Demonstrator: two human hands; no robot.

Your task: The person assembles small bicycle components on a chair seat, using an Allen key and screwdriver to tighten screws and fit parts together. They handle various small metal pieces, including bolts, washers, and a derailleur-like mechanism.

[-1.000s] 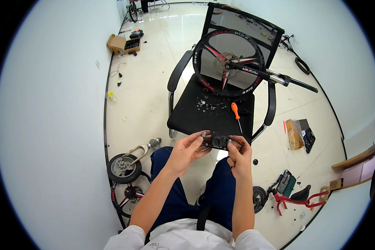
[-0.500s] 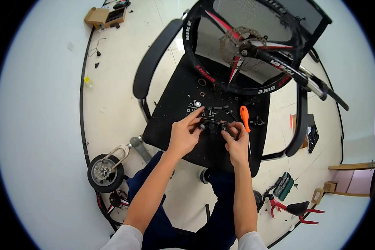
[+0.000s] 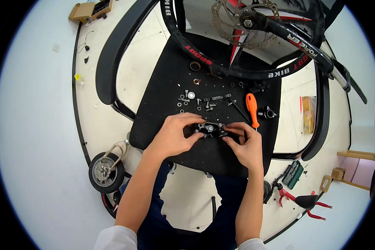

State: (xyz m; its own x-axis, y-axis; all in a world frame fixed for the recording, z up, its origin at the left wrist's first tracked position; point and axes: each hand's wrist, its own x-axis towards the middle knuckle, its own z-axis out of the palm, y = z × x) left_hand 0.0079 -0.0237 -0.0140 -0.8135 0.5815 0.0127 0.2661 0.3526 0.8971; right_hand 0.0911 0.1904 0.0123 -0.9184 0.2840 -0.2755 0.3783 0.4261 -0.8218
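Between my two hands is a black bicycle brake caliper (image 3: 211,128) with silver bolt heads, held over the front of a black chair seat (image 3: 154,112). My left hand (image 3: 173,135) pinches its left end between thumb and fingers. At the right end, the thumb and fingertips of my right hand (image 3: 246,146) grip it. Just beyond lie loose bolts and washers, among them a round silver washer (image 3: 191,95), and a flat black bracket (image 3: 217,98). An orange-handled screwdriver (image 3: 251,107) rests right of them, beside a black clamp-like part (image 3: 267,112).
A bicycle wheel (image 3: 243,77) with a disc rotor (image 3: 221,25) and fork leans across the back of the seat. Armrests (image 3: 112,62) flank it. On the floor are a small wheel (image 3: 106,172), an open cardboard box (image 3: 82,12), a green toolbox (image 3: 293,174) and a red frame (image 3: 287,194).
My view has shifted closer to the seat. The caliper now shows its bolt-head face more plainly, and my left fingers, which were pointing forward, are bent around its end.
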